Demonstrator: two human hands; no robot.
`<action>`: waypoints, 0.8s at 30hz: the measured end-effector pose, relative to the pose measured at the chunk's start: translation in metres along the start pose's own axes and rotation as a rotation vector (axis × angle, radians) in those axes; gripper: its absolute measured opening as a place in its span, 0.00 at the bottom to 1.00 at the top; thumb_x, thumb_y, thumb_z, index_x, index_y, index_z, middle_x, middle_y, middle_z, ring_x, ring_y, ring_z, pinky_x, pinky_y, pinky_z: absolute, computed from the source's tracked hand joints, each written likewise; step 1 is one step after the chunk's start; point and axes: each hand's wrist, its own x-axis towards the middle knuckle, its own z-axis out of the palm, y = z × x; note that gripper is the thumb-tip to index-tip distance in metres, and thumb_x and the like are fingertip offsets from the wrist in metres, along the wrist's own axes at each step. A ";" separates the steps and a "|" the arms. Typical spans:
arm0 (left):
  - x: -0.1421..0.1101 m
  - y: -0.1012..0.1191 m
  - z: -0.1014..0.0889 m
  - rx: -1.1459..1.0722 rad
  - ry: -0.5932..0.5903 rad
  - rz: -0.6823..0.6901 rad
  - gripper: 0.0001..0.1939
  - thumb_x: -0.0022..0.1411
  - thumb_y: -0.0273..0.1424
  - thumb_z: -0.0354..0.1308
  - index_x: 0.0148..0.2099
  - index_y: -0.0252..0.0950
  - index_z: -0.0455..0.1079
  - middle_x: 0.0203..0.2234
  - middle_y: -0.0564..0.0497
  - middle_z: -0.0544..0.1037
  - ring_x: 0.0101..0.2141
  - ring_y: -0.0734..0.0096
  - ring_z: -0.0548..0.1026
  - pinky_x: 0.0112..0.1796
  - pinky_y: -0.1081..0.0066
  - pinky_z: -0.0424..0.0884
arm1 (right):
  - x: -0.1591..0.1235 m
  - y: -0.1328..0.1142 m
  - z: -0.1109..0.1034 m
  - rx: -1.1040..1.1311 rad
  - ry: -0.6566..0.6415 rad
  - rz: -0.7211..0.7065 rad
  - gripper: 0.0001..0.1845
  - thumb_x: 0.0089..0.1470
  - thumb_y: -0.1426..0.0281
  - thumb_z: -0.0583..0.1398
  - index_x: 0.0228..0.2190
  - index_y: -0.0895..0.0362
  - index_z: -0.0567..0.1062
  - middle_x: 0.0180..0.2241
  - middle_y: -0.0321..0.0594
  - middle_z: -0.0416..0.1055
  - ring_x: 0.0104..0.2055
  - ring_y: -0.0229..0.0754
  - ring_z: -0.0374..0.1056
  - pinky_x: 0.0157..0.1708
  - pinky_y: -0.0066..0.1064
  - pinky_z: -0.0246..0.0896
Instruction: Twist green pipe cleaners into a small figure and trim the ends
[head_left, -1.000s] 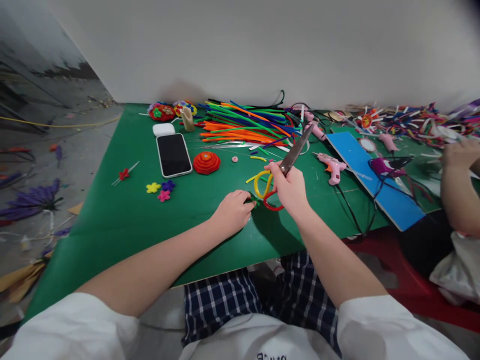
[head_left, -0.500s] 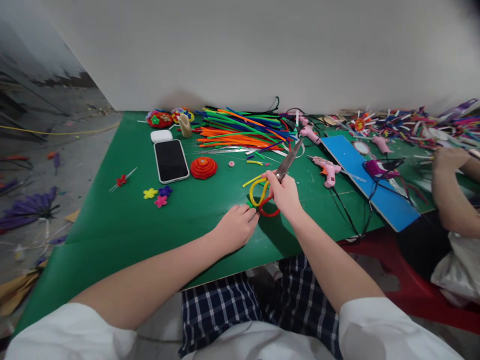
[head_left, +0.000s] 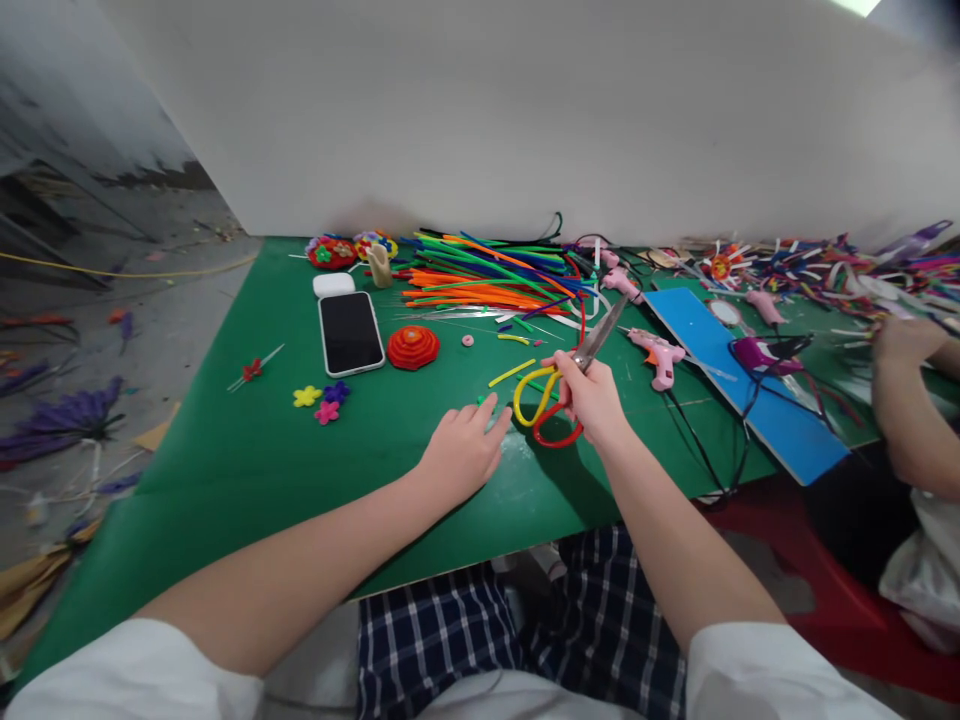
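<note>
My right hand (head_left: 598,402) is closed round a pair of scissors (head_left: 598,338) with one yellow and one red handle loop. The metal blades point away and to the right, over the table. My left hand (head_left: 463,448) rests palm down on the green tabletop with its fingers stretched out. A small green piece (head_left: 481,400) shows at its fingertips; most of that piece is hidden. Between the hands, just beyond them, lie a yellow pipe cleaner length (head_left: 511,373) and a green pipe cleaner length (head_left: 541,388).
Colourful pipe cleaners (head_left: 487,270) lie in a heap by the wall. A phone (head_left: 351,333), a red-orange spiral disc (head_left: 413,347) and small flowers (head_left: 327,411) are on the left. A pink glue gun (head_left: 656,355), a blue board (head_left: 739,375) and a co-worker's arm (head_left: 909,400) are to the right.
My left hand's fingers have spread and drawn apart from the scissors' handles. My right hand has moved a little to the right with the scissors. The view has tilted slightly up.
</note>
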 end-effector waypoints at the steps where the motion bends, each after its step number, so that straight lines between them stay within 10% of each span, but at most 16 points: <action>1: 0.000 0.000 0.000 0.009 -0.006 -0.015 0.21 0.60 0.31 0.46 0.55 0.32 0.59 0.52 0.37 0.64 0.41 0.58 0.68 0.35 0.61 0.63 | 0.001 0.000 0.000 -0.001 -0.002 -0.004 0.21 0.48 0.54 0.56 0.33 0.59 0.74 0.09 0.26 0.55 0.08 0.29 0.46 0.07 0.23 0.41; 12: 0.003 -0.010 0.008 -0.278 0.002 0.176 0.14 0.60 0.28 0.46 0.47 0.37 0.67 0.44 0.47 0.71 0.49 0.63 0.65 0.52 0.58 0.56 | 0.006 -0.001 0.002 -0.066 0.037 -0.122 0.20 0.49 0.55 0.55 0.31 0.59 0.73 0.10 0.27 0.56 0.10 0.30 0.49 0.12 0.24 0.46; 18: 0.003 -0.013 -0.001 -0.165 0.099 -0.009 0.11 0.59 0.29 0.47 0.38 0.34 0.70 0.36 0.44 0.71 0.39 0.62 0.67 0.38 0.62 0.62 | 0.007 -0.008 0.012 -0.146 0.044 -0.176 0.19 0.51 0.55 0.53 0.31 0.58 0.73 0.11 0.27 0.56 0.13 0.32 0.53 0.16 0.26 0.51; 24: 0.004 -0.011 0.004 -0.038 0.017 -0.084 0.18 0.62 0.32 0.44 0.51 0.33 0.65 0.26 0.46 0.71 0.30 0.64 0.67 0.29 0.66 0.58 | 0.013 -0.014 0.023 -0.162 0.018 -0.208 0.20 0.51 0.55 0.53 0.31 0.58 0.74 0.11 0.29 0.57 0.14 0.33 0.55 0.16 0.25 0.53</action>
